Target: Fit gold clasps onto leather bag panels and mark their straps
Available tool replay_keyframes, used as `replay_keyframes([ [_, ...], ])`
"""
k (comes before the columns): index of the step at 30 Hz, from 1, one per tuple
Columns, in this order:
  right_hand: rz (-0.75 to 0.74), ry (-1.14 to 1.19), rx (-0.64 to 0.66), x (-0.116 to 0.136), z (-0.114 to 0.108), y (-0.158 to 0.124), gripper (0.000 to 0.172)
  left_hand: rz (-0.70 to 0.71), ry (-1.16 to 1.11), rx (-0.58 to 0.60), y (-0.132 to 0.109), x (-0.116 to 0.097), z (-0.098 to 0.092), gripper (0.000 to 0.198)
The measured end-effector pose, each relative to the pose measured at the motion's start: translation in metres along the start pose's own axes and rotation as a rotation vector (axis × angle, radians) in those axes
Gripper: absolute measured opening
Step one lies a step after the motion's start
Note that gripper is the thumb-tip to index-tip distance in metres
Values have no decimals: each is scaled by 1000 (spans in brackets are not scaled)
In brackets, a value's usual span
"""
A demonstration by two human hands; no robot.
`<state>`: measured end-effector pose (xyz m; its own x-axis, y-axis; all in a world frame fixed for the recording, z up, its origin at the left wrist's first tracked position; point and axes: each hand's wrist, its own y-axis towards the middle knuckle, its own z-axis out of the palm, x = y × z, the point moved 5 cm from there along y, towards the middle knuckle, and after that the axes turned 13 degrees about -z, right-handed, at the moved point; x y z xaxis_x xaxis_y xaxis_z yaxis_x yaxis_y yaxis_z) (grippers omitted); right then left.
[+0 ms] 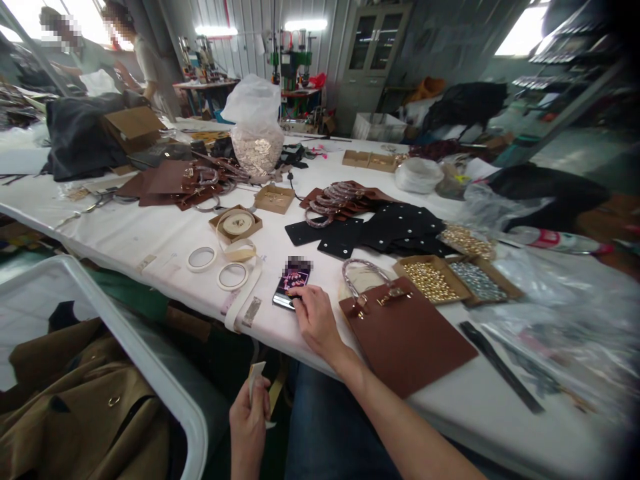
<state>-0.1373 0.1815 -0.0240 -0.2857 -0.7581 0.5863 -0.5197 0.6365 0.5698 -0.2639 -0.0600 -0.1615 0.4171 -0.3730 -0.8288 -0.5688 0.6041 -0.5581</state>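
My left hand is below the table edge, closed around a small pale folded strip; whether it is tape or paper I cannot make out. My right hand reaches over the table, its fingertips touching the lower part of a phone that lies with a lit screen. Beside my right forearm lies a flat brown handbag panel with a braided handle attached by gold fittings. Left of the phone are rolls of masking tape and a cream webbing strip.
Boxes of gold studs and silver studs stand at right, near plastic bags and a bottle. Black panels and brown bag pieces lie farther back. A white bin holds tan pieces. Two people stand far left.
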Motion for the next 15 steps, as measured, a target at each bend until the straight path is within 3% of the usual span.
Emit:
replay_keyframes([
  [4, -27, -32, 53, 0, 6, 2, 24, 3, 8, 2, 2, 6, -3, 72],
  [10, 38, -167, -106, -8, 2, 1, 38, 12, 33, -5, 5, 12, -7, 69],
  [15, 53, -114, -104, -10, 3, -1, 35, -21, 26, 4, 8, 16, -6, 69],
])
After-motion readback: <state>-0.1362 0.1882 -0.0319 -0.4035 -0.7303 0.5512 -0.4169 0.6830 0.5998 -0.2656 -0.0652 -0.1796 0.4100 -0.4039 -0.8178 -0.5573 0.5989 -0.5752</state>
